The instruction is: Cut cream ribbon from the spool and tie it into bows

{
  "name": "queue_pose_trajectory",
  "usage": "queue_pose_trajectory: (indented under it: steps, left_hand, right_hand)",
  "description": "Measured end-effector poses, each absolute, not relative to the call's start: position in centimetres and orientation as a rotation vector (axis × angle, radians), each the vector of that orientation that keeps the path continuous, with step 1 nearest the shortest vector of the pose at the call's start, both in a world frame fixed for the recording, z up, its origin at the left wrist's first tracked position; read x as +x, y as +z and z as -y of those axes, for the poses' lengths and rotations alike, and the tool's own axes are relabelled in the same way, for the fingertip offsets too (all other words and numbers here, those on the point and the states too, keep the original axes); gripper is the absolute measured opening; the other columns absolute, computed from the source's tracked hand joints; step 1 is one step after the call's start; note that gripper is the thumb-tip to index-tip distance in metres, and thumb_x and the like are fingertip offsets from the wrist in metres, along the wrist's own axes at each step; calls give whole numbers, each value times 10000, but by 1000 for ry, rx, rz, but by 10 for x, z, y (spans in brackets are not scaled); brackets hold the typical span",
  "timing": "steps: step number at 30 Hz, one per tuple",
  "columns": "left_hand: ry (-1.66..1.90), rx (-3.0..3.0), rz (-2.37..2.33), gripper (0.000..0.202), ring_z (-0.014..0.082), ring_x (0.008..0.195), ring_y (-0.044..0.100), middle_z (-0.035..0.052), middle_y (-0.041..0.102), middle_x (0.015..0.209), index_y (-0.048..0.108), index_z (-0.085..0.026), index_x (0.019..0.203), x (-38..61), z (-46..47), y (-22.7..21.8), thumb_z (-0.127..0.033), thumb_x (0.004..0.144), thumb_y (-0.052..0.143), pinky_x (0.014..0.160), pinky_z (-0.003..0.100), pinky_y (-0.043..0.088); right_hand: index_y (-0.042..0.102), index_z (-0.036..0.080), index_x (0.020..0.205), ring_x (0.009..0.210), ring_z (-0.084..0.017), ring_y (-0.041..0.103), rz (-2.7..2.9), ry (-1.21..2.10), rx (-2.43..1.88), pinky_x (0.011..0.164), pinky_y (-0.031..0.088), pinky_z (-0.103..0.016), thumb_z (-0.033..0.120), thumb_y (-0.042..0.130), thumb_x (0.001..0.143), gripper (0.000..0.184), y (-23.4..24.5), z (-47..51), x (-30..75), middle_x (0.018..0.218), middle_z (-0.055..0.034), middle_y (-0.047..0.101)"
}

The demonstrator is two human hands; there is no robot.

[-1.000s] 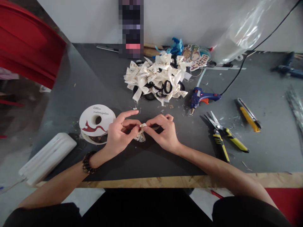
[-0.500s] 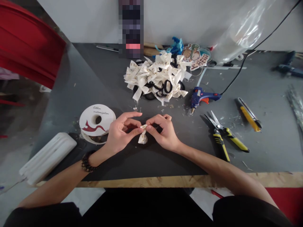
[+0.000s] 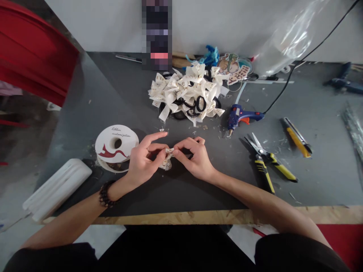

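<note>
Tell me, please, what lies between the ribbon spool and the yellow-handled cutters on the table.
The head view shows both hands there: the left hand and right hand pinch a small cream ribbon piece between them.

Dark grey table (image 3: pixel 113 94), white wall (image 3: pixel 99 22)

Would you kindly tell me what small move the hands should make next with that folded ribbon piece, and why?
Probably hold the pinch with the left hand and free the right hand toward the glue gun: both hands pinch the small ribbon piece, and the gun lies on the right, beside the pile of bows.
</note>
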State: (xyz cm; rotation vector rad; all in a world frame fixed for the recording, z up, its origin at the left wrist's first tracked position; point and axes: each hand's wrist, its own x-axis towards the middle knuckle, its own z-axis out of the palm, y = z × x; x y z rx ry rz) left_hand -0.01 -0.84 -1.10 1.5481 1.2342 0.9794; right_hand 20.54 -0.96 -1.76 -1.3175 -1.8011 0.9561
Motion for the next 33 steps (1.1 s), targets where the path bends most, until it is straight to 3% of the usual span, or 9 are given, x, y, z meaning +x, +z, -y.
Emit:
queue_pose_trajectory:
  steps: [7, 11, 17, 29, 33]
  left_hand:
    - [1014, 1587, -1142, 548, 143, 806, 776, 48, 805, 993, 597, -193, 1431, -2, 7, -9, -160, 904, 743, 741, 226, 662]
    - [977, 1593, -1161, 596, 154, 808, 778, 38, 799, 962, 598, -204, 1424, -3, 4, -7, -191, 864, 803, 764, 247, 674]
    - [950, 1580, -1218, 532, 144, 749, 773, 24, 789, 896, 648, -224, 1366, -3, 3, -8, -258, 870, 838, 630, 193, 625]
    - [982, 1432, -1222, 544, 155, 736, 784, 46, 822, 937, 641, -243, 1444, -3, 4, -10, -306, 926, 797, 625, 208, 639]
    - [1019, 1458, -1268, 624, 159, 695, 779, 27, 813, 864, 603, -236, 1500, -3, 4, -10, -301, 914, 811, 591, 208, 636]
  right_hand:
    - [746, 270, 898, 803, -168, 681, 1737, 926, -1342, 947, 314, -430, 360, 691, 1021, 162, -19, 11, 204, 885, 46, 799]
    - [748, 274, 899, 804, -174, 682, 1744, 919, -1363, 946, 317, -438, 357, 693, 1019, 157, -19, 11, 203, 875, 45, 801]
    - [732, 269, 913, 786, -170, 671, 1769, 919, -1343, 935, 327, -433, 386, 686, 1028, 171, -21, 11, 204, 858, 44, 781]
    - [744, 277, 978, 794, -190, 685, 1713, 946, -1302, 959, 377, -435, 504, 626, 1055, 267, -25, 13, 208, 944, 8, 808]
    - [742, 273, 1029, 843, -216, 722, 1706, 951, -1337, 969, 381, -449, 588, 745, 957, 323, -22, 14, 205, 975, -3, 827]
